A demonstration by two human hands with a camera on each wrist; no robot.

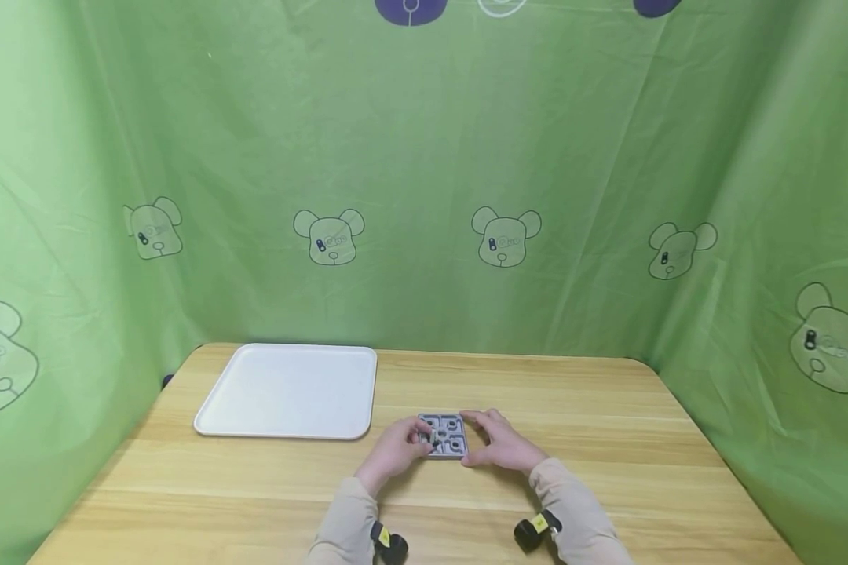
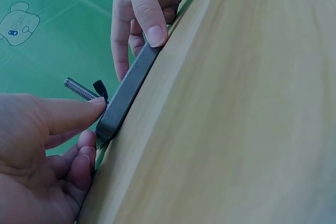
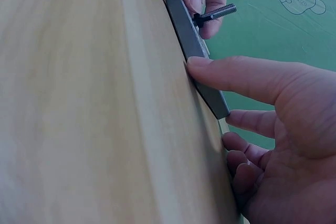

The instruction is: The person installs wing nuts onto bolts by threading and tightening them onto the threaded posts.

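Observation:
A square grey metal plate (image 1: 442,434) with recesses in its face lies on the table between both hands. A threaded bolt (image 2: 79,88) with a small black wing-shaped piece (image 2: 100,88) at its base slants up from the plate's left part. My left hand (image 1: 399,447) pinches around the bolt's base, thumb tip right at it in the left wrist view; the index fingertip is hidden there. With my right hand (image 1: 502,444) I hold the plate's right side, thumb (image 3: 210,66) on the near edge and forefinger at the far corner.
A white tray (image 1: 290,392) lies at the back left of the wooden table (image 1: 537,392). Green curtains (image 1: 410,141) with printed bear heads hang behind and on both sides. Small black devices are strapped to both sleeves.

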